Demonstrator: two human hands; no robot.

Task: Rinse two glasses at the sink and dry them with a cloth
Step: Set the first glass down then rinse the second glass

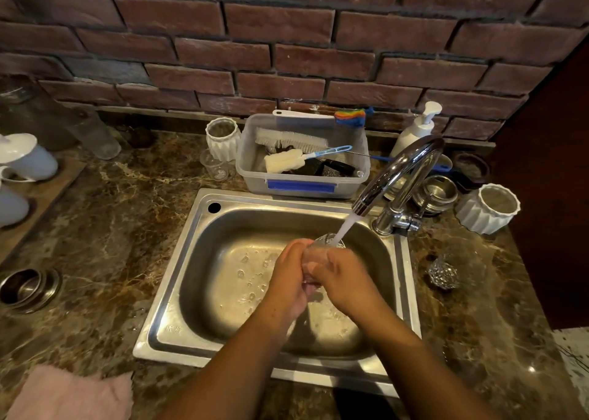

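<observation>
Currently, at centre frame, I observe both hands over the basin of the steel sink (170,292). The left hand (291,281) and the right hand (344,279) are both closed around one clear glass (328,244), fingers curled about its wall. The two hands meet at the glass. Its mouth faces up and toward the spout.

Water (345,225) is running from the chrome faucet (400,167), right of centre, and the stream lands in the mouth of the held glass. Droplets lie on the basin floor to the left of the hands.

A second glass (444,273), with a cut pattern, sits on the marble counter (111,228) just right of the sink, apart from both hands. I cannot tell whether it stands upright or lies on its side.

A pink cloth (70,394) lies on the counter at the lower left corner of the frame, well apart from the hands.

Behind the sink, upper centre, a clear plastic tub (302,185) holds brushes and a sponge wand. A white pump bottle (416,131) stands behind the faucet. One white ribbed cup (223,139) stands left of the tub and another (487,210) stands at the right. Stacked metal bowls (28,287) sit at the left edge.
</observation>
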